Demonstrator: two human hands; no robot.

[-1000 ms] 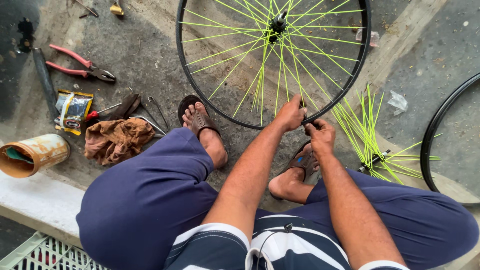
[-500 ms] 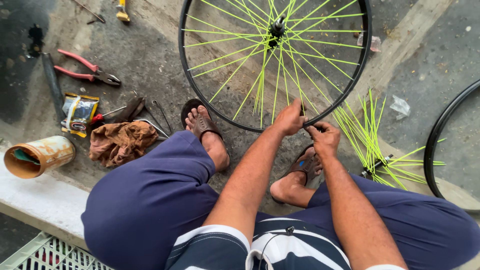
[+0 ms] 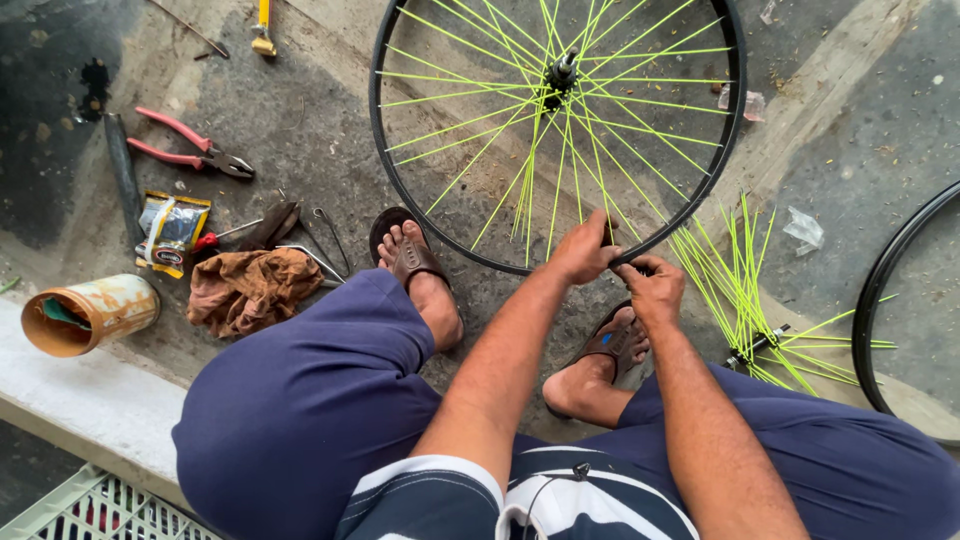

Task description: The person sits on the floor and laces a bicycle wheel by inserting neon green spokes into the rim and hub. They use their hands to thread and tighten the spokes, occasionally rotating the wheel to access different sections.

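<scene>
Both hands pinching wheel rim, perhaps a spoke nipple

Yellow-black foil packet on ground beside rag (crumpled).

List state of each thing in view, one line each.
Left hand: pinching the wheel rim at its near edge.
Right hand: closed at the rim beside the left.
Bicycle wheel: black rim, laced with yellow-green spokes, on the ground.
Loose spokes: fanned on the ground, unlaced.
Pliers: red handles spread.
Rusty can: on its side.
Brown rag: crumpled.
</scene>
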